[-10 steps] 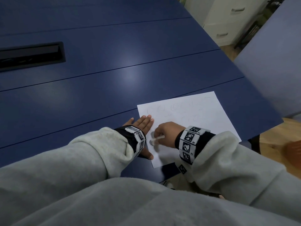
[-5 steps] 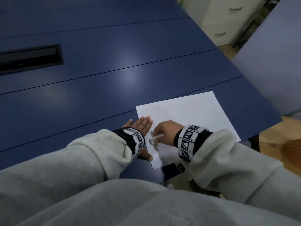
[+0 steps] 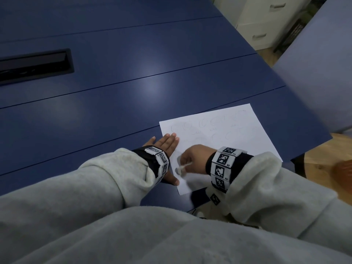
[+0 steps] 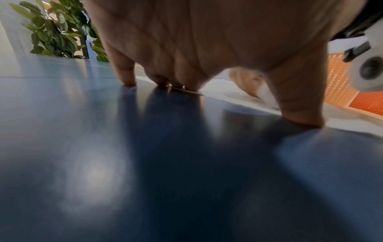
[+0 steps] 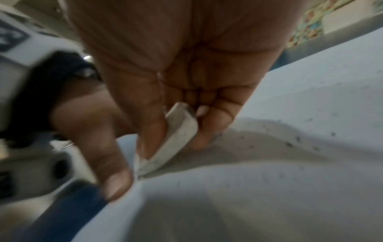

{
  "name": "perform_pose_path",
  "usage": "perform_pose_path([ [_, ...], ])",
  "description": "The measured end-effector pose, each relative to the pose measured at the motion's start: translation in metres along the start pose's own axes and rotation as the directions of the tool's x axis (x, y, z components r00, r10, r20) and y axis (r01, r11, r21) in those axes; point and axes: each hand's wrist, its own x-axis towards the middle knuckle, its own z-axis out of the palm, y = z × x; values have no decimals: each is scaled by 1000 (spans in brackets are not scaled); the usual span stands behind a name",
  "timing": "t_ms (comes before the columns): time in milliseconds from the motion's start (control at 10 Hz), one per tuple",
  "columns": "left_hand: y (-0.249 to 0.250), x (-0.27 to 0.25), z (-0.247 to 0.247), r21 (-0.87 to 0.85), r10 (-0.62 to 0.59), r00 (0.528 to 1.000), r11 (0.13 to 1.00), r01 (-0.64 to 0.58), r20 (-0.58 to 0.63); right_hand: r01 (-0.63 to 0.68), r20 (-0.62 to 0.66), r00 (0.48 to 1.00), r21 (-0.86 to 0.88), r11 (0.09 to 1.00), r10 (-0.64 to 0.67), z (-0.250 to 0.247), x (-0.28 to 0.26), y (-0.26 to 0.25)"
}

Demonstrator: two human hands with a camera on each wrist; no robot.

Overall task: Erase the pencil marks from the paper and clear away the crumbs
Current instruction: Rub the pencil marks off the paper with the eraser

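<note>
The paper (image 3: 224,134) is a white sheet lying flat at the lower right of the blue table (image 3: 114,103), near its corner, with faint pencil loops and squiggles across its upper half. Dark crumbs (image 5: 294,140) speck the sheet in the right wrist view. The right hand (image 3: 192,161), at centre frame, pinches a worn, grey-smudged white eraser (image 5: 174,139) between thumb and curled fingers, its lower end pressed to the paper. The left hand (image 3: 167,147) lies flat with fingers straight, fingertips (image 4: 128,81) on the table and the paper's left edge. Both wrists wear black-and-white marker bands (image 3: 222,164) over grey sleeves (image 3: 114,176). A black recessed slot (image 3: 36,66) sits at upper left; pale drawers (image 3: 266,21) stand at upper right, and a leafy plant (image 4: 60,32) shows in the left wrist view.
</note>
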Motion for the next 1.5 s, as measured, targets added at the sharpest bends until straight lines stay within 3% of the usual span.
perform_pose_path([
  [100,0,0,0,6,0,1000,1000,0,0,48,75,996,-38,998,-45,5,-4,-1],
  [200,0,0,1,8,0,1000,1000,0,-3,1,-68,998,8,1000,0,-2,1,0],
  [300,0,2,1,10,-4,1000,1000,4,-10,-29,-87,996,36,999,32,-1,-1,1],
  [400,1,1,0,9,-9,1000,1000,9,7,14,43,999,-2,1000,-14,7,-8,2],
  [600,0,1,0,16,-4,1000,1000,4,1,-41,-128,990,83,996,51,-4,1,8],
  [800,0,0,-2,7,-4,1000,1000,4,24,-30,45,999,64,997,28,7,-15,11],
  [900,1,0,-3,15,-6,1000,1000,6,23,-54,-79,995,109,993,63,-7,-7,16],
  [1000,1,0,-2,14,-10,1000,1000,9,19,-56,-99,993,134,989,70,-4,-7,18],
  [1100,0,1,-1,8,-7,1000,1000,7,22,-48,27,999,63,997,47,10,-14,17],
  [1300,2,-1,-4,5,-9,1000,1000,9,27,-56,-115,990,189,980,79,0,-10,23],
  [1400,2,-2,-4,1,-9,1000,1000,9,30,-57,0,998,139,989,57,9,-14,22],
  [1500,3,-3,-5,4,-12,999,1000,12,33,-47,16,999,132,990,46,8,-16,25],
])
